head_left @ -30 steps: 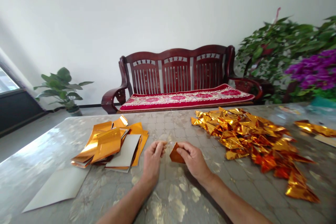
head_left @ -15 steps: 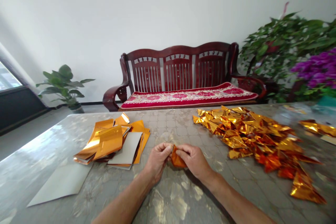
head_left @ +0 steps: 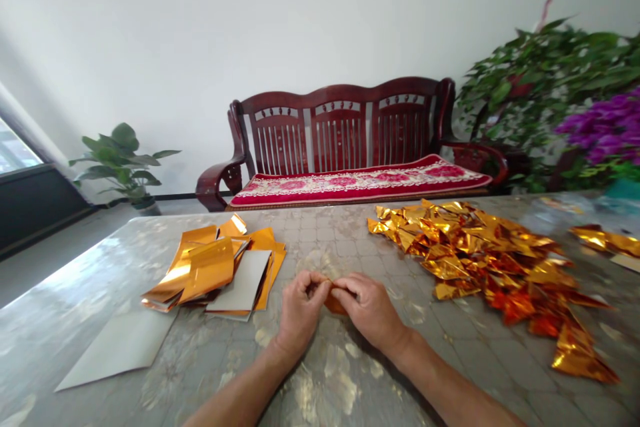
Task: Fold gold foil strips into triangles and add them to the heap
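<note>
My left hand (head_left: 300, 310) and my right hand (head_left: 373, 310) meet over the middle of the table, fingers pinched together on a small folded piece of gold foil paper (head_left: 333, 303). Most of that piece is hidden between my fingers. A stack of flat gold foil sheets (head_left: 215, 270), some turned white side up, lies to the left of my hands. A heap of folded gold foil pieces (head_left: 493, 260) spreads out on the right.
A single white sheet (head_left: 117, 347) lies at the near left of the marbled table (head_left: 320, 373). More gold foil (head_left: 603, 240) sits at the far right edge. Behind the table are a dark wooden bench (head_left: 345, 147) with a red cushion and potted plants (head_left: 560, 93).
My hands have closed in on each other. The gold piece, held in the right hand a second ago, is now pinched by both hands and folded smaller.
</note>
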### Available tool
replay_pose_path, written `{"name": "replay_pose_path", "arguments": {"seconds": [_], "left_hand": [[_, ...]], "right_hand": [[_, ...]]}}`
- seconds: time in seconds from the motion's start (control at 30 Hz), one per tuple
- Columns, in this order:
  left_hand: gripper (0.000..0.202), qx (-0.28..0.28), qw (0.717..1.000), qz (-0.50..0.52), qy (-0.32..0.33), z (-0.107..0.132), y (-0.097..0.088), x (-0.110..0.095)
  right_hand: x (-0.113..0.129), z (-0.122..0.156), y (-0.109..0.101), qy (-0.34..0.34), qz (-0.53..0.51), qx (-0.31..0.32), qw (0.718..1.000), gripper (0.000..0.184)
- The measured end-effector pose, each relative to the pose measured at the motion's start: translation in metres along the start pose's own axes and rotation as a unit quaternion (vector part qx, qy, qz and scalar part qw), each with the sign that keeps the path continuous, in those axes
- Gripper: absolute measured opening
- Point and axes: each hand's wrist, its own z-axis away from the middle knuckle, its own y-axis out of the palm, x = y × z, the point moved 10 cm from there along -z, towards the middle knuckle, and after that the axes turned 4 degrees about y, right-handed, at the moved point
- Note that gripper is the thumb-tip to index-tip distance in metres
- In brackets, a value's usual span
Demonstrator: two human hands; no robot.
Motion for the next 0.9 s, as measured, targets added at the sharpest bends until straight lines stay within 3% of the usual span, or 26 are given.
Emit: {"name": "replay_pose_path", "arguments": {"seconds": [0.2, 0.3, 0.47, 0.6, 0.9], "left_hand": [[0.011, 0.04, 0.993, 0.1, -0.057, 0.0, 0.015, 0.014], [0.014, 0.056, 0.986, 0.13, -0.085, -0.002, 0.02, 0.023], [0.025, -0.017, 0.98, 0.166, -0.11, -0.008, 0.004, 0.033], [0.03, -0.059, 0.977, 0.17, -0.11, -0.01, -0.008, 0.038], [0.031, -0.047, 0.963, 0.225, -0.139, -0.005, 0.002, 0.04]], "right_hand": [[-0.005, -0.001, -0.001, 0.008, 0.016, -0.001, 1.0, 0.02], [-0.014, -0.003, 0.001, 0.039, -0.025, 0.017, 0.999, 0.02], [-0.042, -0.009, -0.008, 0.148, -0.214, -0.009, 0.966, 0.042], [-0.059, -0.009, -0.009, 0.208, -0.308, -0.023, 0.928, 0.044], [-0.063, -0.011, -0.014, 0.19, -0.223, -0.08, 0.953, 0.027]]}}
